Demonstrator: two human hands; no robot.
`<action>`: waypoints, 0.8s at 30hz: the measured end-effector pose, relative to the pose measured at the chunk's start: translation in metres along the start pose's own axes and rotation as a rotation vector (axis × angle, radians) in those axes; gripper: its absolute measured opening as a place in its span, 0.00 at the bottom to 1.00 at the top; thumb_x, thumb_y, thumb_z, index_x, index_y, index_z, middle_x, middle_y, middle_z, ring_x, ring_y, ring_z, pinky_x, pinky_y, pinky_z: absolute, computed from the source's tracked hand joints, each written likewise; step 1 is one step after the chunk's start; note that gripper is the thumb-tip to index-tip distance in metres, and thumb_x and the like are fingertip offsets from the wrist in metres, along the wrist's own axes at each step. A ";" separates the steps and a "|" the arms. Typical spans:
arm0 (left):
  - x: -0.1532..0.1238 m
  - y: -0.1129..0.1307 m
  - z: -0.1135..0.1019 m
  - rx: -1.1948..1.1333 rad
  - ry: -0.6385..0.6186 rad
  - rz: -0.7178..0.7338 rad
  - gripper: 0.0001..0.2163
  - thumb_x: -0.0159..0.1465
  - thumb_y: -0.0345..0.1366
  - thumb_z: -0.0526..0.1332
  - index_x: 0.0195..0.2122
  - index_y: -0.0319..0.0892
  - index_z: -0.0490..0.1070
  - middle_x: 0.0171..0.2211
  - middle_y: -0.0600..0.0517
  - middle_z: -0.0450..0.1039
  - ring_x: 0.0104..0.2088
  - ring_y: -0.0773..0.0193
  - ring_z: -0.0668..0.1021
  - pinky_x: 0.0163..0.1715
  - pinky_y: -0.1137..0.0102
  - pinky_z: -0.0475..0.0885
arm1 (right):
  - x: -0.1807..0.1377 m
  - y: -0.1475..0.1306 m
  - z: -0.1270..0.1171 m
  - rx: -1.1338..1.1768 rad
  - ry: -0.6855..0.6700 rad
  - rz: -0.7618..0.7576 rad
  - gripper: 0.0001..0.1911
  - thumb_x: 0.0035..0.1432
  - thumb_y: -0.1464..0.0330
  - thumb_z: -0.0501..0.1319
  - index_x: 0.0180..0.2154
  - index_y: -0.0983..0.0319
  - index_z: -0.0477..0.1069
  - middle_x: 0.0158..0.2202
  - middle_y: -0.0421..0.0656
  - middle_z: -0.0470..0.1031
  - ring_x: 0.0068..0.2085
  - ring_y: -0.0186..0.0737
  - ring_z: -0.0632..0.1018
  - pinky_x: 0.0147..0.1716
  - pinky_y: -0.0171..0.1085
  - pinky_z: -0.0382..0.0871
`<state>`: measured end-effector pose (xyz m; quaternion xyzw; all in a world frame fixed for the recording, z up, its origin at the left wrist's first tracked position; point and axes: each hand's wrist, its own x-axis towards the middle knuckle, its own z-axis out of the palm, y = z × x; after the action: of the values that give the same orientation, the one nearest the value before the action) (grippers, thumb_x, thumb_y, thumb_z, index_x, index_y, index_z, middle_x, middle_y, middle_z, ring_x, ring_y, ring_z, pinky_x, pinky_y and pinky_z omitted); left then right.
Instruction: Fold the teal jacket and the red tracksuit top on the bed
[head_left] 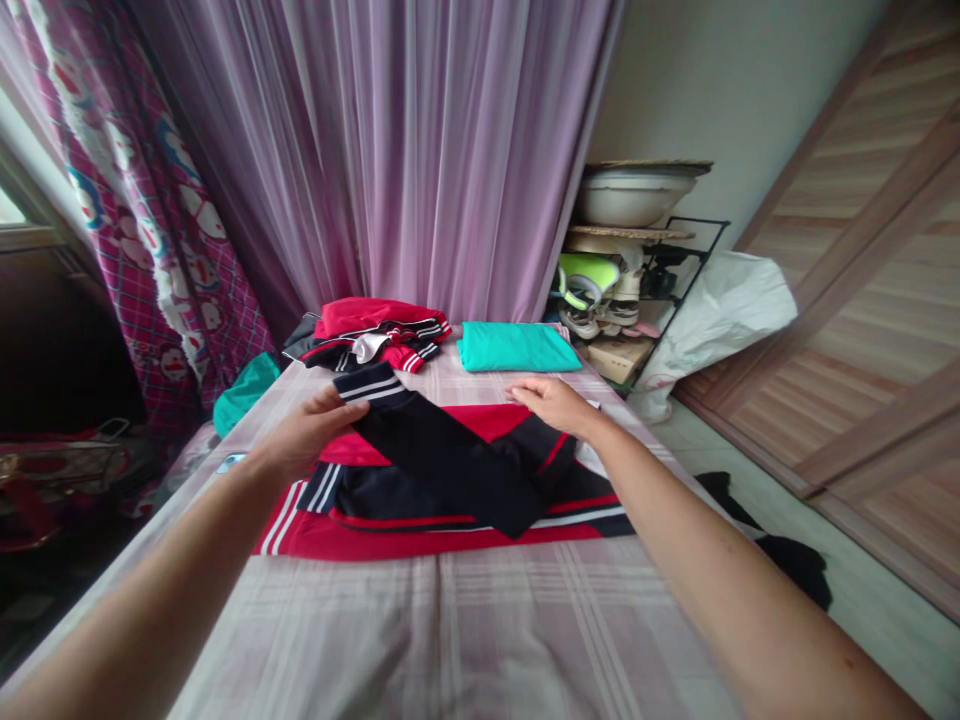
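Observation:
My left hand is closed on the white-striped cuff end of a dark navy sleeve, lifting it at a slant. The sleeve belongs to a red and navy jacket spread flat across the bed, its other striped cuff lying at the left. Above the jacket's far right part is my right hand, its fingers drawn together and pointing left, with nothing visible in them. The forearm hides part of the jacket's right end.
Behind lie a heap of red and navy clothes and a folded turquoise cloth on the plaid bedsheet. A phone is near the left edge. A rack with shoes and a basin stands right, beside a white bag.

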<state>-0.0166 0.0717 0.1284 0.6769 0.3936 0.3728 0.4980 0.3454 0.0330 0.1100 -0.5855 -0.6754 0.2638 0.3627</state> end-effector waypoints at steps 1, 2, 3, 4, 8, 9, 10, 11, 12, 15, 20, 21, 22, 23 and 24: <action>-0.005 -0.007 -0.014 -0.003 0.023 -0.028 0.33 0.54 0.57 0.68 0.55 0.43 0.71 0.53 0.47 0.79 0.54 0.48 0.78 0.53 0.56 0.75 | -0.006 0.015 -0.007 -0.123 -0.002 0.038 0.14 0.63 0.63 0.59 0.44 0.61 0.80 0.48 0.47 0.82 0.51 0.45 0.80 0.55 0.42 0.71; -0.010 -0.015 -0.027 0.018 0.034 -0.063 0.32 0.54 0.56 0.68 0.56 0.43 0.71 0.53 0.47 0.78 0.54 0.47 0.78 0.53 0.56 0.75 | -0.012 0.030 -0.012 -0.236 -0.022 0.089 0.13 0.62 0.65 0.59 0.43 0.60 0.81 0.49 0.46 0.82 0.52 0.45 0.79 0.57 0.42 0.69; -0.015 -0.025 -0.039 0.041 0.057 -0.098 0.31 0.54 0.55 0.68 0.55 0.44 0.71 0.53 0.47 0.79 0.54 0.47 0.78 0.53 0.56 0.75 | -0.019 0.044 -0.016 -0.325 -0.054 0.134 0.14 0.62 0.66 0.58 0.43 0.60 0.81 0.50 0.46 0.81 0.53 0.46 0.79 0.58 0.42 0.68; -0.019 -0.035 -0.049 0.059 0.080 -0.136 0.30 0.54 0.55 0.68 0.53 0.44 0.71 0.52 0.47 0.79 0.54 0.47 0.78 0.53 0.57 0.75 | -0.025 0.056 -0.018 -0.386 -0.082 0.166 0.15 0.63 0.66 0.57 0.45 0.60 0.81 0.51 0.46 0.81 0.54 0.46 0.78 0.58 0.42 0.67; -0.031 -0.068 -0.075 0.155 0.110 -0.297 0.26 0.55 0.59 0.64 0.46 0.44 0.73 0.52 0.48 0.79 0.52 0.49 0.78 0.49 0.59 0.77 | -0.047 0.086 -0.019 -0.454 -0.148 0.188 0.19 0.65 0.65 0.53 0.50 0.60 0.78 0.54 0.46 0.79 0.56 0.45 0.77 0.59 0.42 0.66; -0.034 -0.071 -0.078 0.170 0.106 -0.317 0.26 0.56 0.60 0.63 0.46 0.44 0.73 0.53 0.48 0.78 0.53 0.49 0.78 0.48 0.60 0.77 | -0.050 0.090 -0.019 -0.462 -0.161 0.169 0.19 0.64 0.65 0.54 0.51 0.59 0.78 0.55 0.46 0.78 0.57 0.45 0.76 0.59 0.41 0.66; -0.036 -0.072 -0.080 0.176 0.101 -0.336 0.27 0.56 0.61 0.63 0.47 0.44 0.73 0.53 0.48 0.78 0.54 0.49 0.78 0.48 0.60 0.77 | -0.052 0.092 -0.019 -0.474 -0.173 0.144 0.19 0.62 0.66 0.55 0.51 0.59 0.78 0.56 0.46 0.78 0.58 0.45 0.76 0.60 0.42 0.65; -0.037 -0.070 -0.081 0.173 0.101 -0.358 0.29 0.54 0.62 0.64 0.48 0.45 0.73 0.54 0.48 0.77 0.55 0.49 0.77 0.47 0.61 0.77 | -0.053 0.095 -0.018 -0.491 -0.183 0.116 0.19 0.61 0.67 0.56 0.51 0.58 0.78 0.56 0.45 0.78 0.58 0.45 0.76 0.60 0.42 0.65; -0.039 -0.067 -0.081 0.164 0.102 -0.385 0.32 0.52 0.63 0.65 0.49 0.45 0.73 0.55 0.47 0.77 0.55 0.49 0.77 0.46 0.62 0.78 | -0.053 0.097 -0.017 -0.511 -0.189 0.093 0.18 0.60 0.67 0.57 0.50 0.58 0.78 0.55 0.45 0.78 0.57 0.45 0.76 0.60 0.43 0.65; -0.040 -0.055 -0.070 0.193 0.089 -0.477 0.39 0.45 0.67 0.66 0.51 0.43 0.73 0.55 0.43 0.76 0.55 0.49 0.77 0.42 0.64 0.78 | -0.050 0.100 -0.015 -0.572 -0.178 0.057 0.14 0.58 0.68 0.59 0.45 0.59 0.77 0.51 0.47 0.79 0.54 0.46 0.77 0.57 0.43 0.67; -0.034 -0.049 -0.043 0.741 -0.076 -0.478 0.25 0.48 0.57 0.67 0.38 0.41 0.76 0.31 0.49 0.79 0.35 0.53 0.80 0.31 0.65 0.74 | -0.048 0.095 -0.015 -0.725 -0.200 -0.013 0.09 0.54 0.70 0.59 0.38 0.58 0.74 0.44 0.45 0.79 0.48 0.46 0.78 0.49 0.42 0.68; -0.033 -0.048 -0.041 0.828 -0.085 -0.450 0.22 0.48 0.54 0.67 0.35 0.41 0.75 0.27 0.51 0.77 0.32 0.54 0.79 0.31 0.64 0.73 | -0.048 0.093 -0.017 -0.774 -0.213 -0.012 0.09 0.54 0.69 0.60 0.38 0.58 0.74 0.42 0.45 0.79 0.47 0.46 0.78 0.48 0.42 0.68; -0.033 -0.045 -0.040 0.856 -0.079 -0.416 0.19 0.48 0.51 0.67 0.32 0.41 0.74 0.25 0.52 0.76 0.30 0.55 0.79 0.31 0.63 0.73 | -0.049 0.091 -0.018 -0.822 -0.225 -0.002 0.11 0.53 0.69 0.60 0.40 0.58 0.74 0.41 0.45 0.79 0.46 0.46 0.78 0.48 0.43 0.67; -0.034 -0.041 -0.040 0.815 -0.066 -0.376 0.18 0.48 0.50 0.67 0.32 0.42 0.74 0.25 0.52 0.76 0.30 0.55 0.78 0.32 0.63 0.73 | -0.049 0.089 -0.021 -0.861 -0.235 0.013 0.14 0.53 0.70 0.60 0.43 0.57 0.75 0.42 0.46 0.79 0.46 0.47 0.77 0.48 0.43 0.66; -0.035 -0.035 -0.041 0.719 -0.052 -0.341 0.17 0.49 0.51 0.67 0.32 0.42 0.74 0.26 0.52 0.76 0.31 0.56 0.78 0.33 0.63 0.73 | -0.050 0.088 -0.023 -0.889 -0.241 0.028 0.18 0.52 0.70 0.60 0.47 0.57 0.74 0.44 0.46 0.79 0.48 0.48 0.77 0.49 0.44 0.66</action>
<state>-0.0733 0.0628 0.0996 0.7421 0.5929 0.1064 0.2939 0.4192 -0.0019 0.0459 -0.6586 -0.7522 0.0195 -0.0083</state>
